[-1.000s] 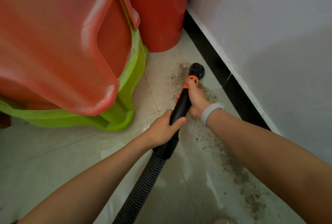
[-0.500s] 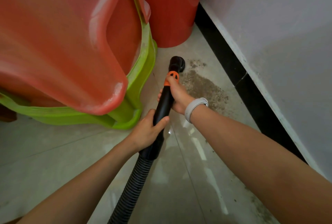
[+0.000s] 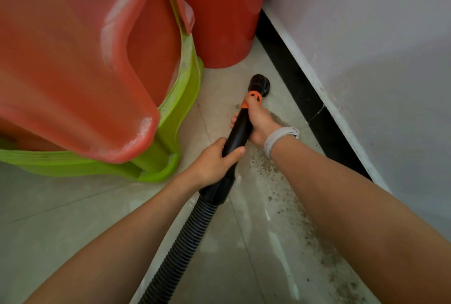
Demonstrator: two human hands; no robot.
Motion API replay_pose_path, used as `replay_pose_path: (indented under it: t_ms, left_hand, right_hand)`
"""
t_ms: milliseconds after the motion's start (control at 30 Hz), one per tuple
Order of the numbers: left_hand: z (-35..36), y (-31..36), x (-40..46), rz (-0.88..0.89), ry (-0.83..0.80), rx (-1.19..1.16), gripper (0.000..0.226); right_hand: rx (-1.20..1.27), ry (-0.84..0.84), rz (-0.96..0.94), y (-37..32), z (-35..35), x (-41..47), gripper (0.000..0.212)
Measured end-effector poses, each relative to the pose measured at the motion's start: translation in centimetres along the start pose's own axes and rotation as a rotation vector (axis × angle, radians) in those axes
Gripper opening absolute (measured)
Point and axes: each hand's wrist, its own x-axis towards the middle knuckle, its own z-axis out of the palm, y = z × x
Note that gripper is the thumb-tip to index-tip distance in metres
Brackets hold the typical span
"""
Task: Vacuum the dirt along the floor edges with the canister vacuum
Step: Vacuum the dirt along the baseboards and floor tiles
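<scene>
Both my hands grip the black vacuum wand (image 3: 240,130): left hand (image 3: 214,161) wraps fingers and thumb round its near end just above the ribbed hose (image 3: 183,238), right hand (image 3: 258,123) curls round it farther up, by the orange collar (image 3: 253,96). A pale wristband (image 3: 278,139) sits on the right wrist. The round nozzle (image 3: 260,83) sits at the tile floor (image 3: 73,225), far centre, in a narrow strip between the red bucket (image 3: 219,15) and the black skirting (image 3: 300,89) under the white wall (image 3: 366,47). Dirt (image 3: 280,181) trails along the floor near the skirting, right of the wand, toward me. Left, stacked red stool (image 3: 80,59) on green stool (image 3: 168,128) crowd close to the wand. Open floor lies near left.
</scene>
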Motion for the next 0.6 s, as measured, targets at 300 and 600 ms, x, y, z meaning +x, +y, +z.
replay_pose_path:
  t_ms: [300,600]
  left_hand:
    - [1.1,0.1,-2.3,-0.009,0.036,0.055,0.020]
    - [0.0,-1.7,-5.1,-0.057,0.104,0.075,0.027]
  right_hand:
    - [0.076,-0.021,0.019,1.5,-1.1,-1.0,0.027]
    - [0.047,-0.157,0.111,3.8,1.3,-1.7,0.031]
